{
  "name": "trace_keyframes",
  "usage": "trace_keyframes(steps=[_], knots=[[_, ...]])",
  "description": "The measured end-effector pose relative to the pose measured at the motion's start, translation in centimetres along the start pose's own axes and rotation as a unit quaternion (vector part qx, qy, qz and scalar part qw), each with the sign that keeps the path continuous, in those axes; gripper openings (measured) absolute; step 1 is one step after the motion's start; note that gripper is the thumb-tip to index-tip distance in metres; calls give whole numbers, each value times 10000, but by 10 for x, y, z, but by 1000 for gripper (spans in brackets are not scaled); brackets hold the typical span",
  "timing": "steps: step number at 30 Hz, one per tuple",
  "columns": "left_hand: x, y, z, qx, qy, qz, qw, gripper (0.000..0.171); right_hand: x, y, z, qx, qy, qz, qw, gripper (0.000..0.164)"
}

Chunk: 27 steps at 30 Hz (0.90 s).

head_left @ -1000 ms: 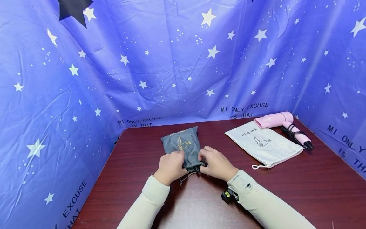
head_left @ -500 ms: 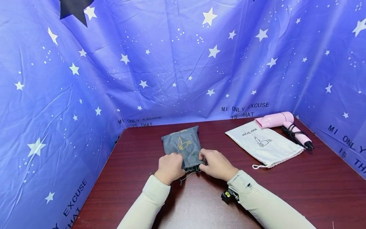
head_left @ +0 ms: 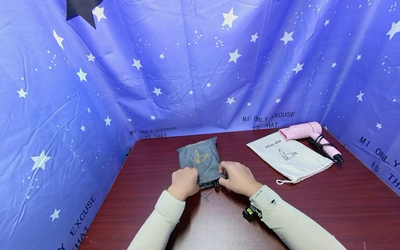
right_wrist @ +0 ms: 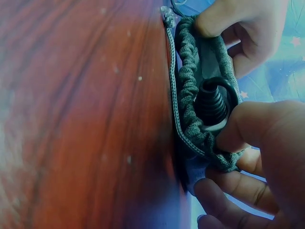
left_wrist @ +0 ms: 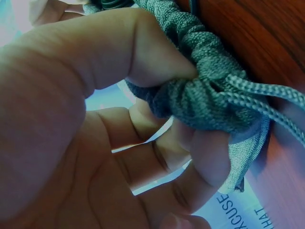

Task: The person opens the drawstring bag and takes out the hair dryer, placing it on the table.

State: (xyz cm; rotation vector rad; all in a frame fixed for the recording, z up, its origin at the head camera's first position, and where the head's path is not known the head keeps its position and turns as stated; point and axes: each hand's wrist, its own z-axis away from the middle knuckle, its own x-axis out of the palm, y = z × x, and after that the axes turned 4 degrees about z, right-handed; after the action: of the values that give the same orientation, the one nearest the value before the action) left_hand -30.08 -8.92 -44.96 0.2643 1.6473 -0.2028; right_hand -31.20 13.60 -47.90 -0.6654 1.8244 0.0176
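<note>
A dark grey drawstring pouch [head_left: 204, 163] with a gold hair dryer print lies on the table, its gathered mouth towards me. My left hand [head_left: 185, 182] pinches the left side of the mouth between thumb and fingers; in the left wrist view the gathered hem [left_wrist: 205, 105] is between them. At the right side of the mouth my right hand [head_left: 238, 177] pinches the hem. Between the hands the mouth gapes, and the right wrist view shows a black ribbed cord sleeve [right_wrist: 211, 105] with a looped cord inside. A grey drawstring [right_wrist: 172, 86] hangs along the hem.
To the right, a white drawstring pouch [head_left: 281, 163] with a hair dryer print lies flat on the dark red table [head_left: 150, 152]. A pink hair dryer [head_left: 301, 131] with its black cord wrapped rests partly on it. A blue starry curtain [head_left: 187, 69] stands behind.
The left hand has shifted slightly left with its side of the mouth, and the drawstring end has swung right. Less of the black part shows in the head view. The right hand has barely moved.
</note>
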Motion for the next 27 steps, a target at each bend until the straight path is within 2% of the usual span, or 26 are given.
trace_keyframes(steps=[10, 18, 27], knots=[[-9, 1, 3, -108, -317, 42, 9994, 22, -3, 1, 0, 14, 49, 75, 10000, 19], [-10, 0, 3, -190, -360, 60, 9992, 21, -4, 1, -1, 61, 62, 73, 9999, 19], [-10, 0, 2, -207, -424, 90, 9988, 12, -3, 4, -1, 17, 140, 111, 9998, 19]])
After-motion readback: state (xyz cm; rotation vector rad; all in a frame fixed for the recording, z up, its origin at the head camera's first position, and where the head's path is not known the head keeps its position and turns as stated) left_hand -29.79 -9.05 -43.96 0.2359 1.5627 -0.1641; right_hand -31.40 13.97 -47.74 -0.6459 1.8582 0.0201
